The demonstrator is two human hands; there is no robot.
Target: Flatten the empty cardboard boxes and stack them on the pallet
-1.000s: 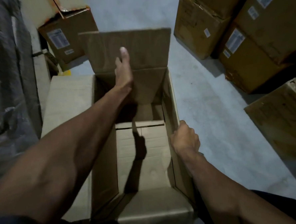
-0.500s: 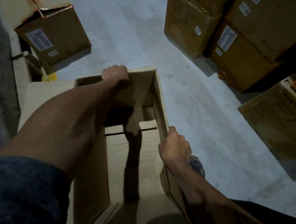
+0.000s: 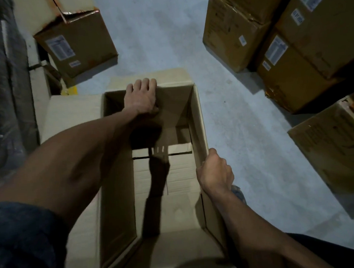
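Observation:
An open, empty cardboard box (image 3: 180,175) stands on the floor right below me, its top flaps folded outward. My left hand (image 3: 141,97) reaches across the opening and grips the far rim, fingers hooked over the edge onto the far flap (image 3: 168,77), thumb inside against the wall. My right hand (image 3: 214,173) grips the box's right wall from above, fingers curled over its top edge. The left flap (image 3: 71,113) lies spread out flat to the left. The bottom flaps inside the box are closed. No pallet is in view.
A torn brown box (image 3: 77,44) with a label sits at the far left. Stacked labelled boxes (image 3: 286,38) line the right side, another box (image 3: 336,144) nearer. Dark wrapped material (image 3: 1,92) runs along the left. Grey concrete floor (image 3: 155,31) lies between.
The far flap, upright a second ago under my flat left hand, has been pushed outward and down. My left hand now curls over the far rim. The right hand keeps its grip on the right wall.

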